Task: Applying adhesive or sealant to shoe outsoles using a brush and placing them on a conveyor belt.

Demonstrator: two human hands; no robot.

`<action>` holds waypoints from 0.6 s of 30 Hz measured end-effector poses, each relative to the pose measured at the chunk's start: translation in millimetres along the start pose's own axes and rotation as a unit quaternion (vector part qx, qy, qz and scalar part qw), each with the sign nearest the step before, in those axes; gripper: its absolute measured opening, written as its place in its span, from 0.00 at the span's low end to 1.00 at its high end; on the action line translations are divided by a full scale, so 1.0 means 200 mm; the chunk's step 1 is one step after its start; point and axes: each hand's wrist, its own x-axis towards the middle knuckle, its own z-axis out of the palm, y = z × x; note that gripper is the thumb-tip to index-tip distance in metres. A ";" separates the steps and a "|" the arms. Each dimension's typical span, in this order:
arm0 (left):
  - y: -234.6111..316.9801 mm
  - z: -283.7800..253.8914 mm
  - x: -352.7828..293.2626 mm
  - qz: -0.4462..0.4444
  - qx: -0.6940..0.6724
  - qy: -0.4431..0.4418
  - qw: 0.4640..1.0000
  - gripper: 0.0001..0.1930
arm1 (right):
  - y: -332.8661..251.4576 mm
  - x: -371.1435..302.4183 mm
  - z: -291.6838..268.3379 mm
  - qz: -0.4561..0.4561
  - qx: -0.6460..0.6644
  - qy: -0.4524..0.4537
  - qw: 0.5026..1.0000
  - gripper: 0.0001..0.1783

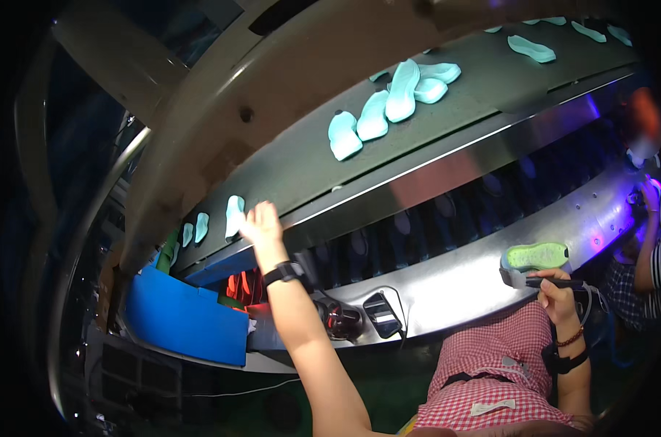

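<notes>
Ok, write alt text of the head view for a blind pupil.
The right hand grips a black-handled tool beside a green sole on a metal ledge; the open left hand is beside a pale blue sole on a dark belt.

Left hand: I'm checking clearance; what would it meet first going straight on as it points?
The left hand would probably meet the brown curved frame across the conveyor belt, passing right of the nearest mint-green shoe sole; depth is unclear.

Here's a dark belt (294,171) stretching past my left hand (263,224), blue panel (188,320) on its near left, shiny metal bench (447,288) gleaming toward my right hand (558,297), purple light (656,188) beyond, dim green floor (225,409) below!
</notes>
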 end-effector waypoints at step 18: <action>-0.57 0.10 -0.61 0.359 0.318 -0.154 0.864 0.18 | 0.09 -0.01 -0.13 -0.018 -0.051 0.037 0.998 0.10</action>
